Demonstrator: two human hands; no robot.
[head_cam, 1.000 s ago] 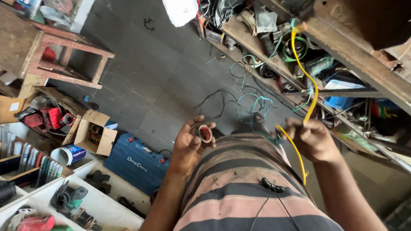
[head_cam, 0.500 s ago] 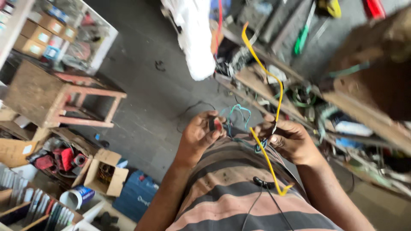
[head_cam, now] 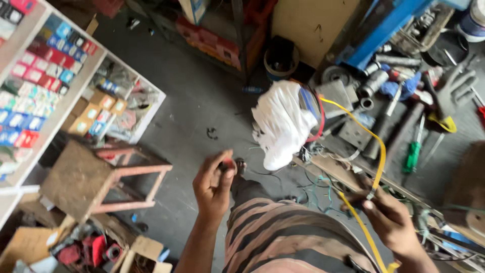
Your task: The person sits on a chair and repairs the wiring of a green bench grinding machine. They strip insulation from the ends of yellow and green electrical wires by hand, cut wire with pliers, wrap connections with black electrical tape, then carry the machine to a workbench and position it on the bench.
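My left hand (head_cam: 214, 184) is raised in front of my striped shirt and pinches a small dark and red part (head_cam: 231, 164) between thumb and fingertips. My right hand (head_cam: 389, 220) grips a yellow wire (head_cam: 378, 151) that arcs up toward the workbench and also trails down past my shirt. A dark clip or connector sits at my right fingertips. The wire's far end runs to a bundle under a white cloth (head_cam: 280, 124).
A cluttered workbench (head_cam: 404, 116) at right holds tools, a green screwdriver (head_cam: 411, 151), metal parts and tangled wires. A small wooden stool (head_cam: 96, 179) stands at left. White shelves (head_cam: 55, 76) with many small boxes lie upper left. Cardboard boxes (head_cam: 144, 253) sit below.
The view has swung up and left, showing the shelves and bench top. My hands have moved apart, left hand lifted with the small part, right hand still on the yellow wire.
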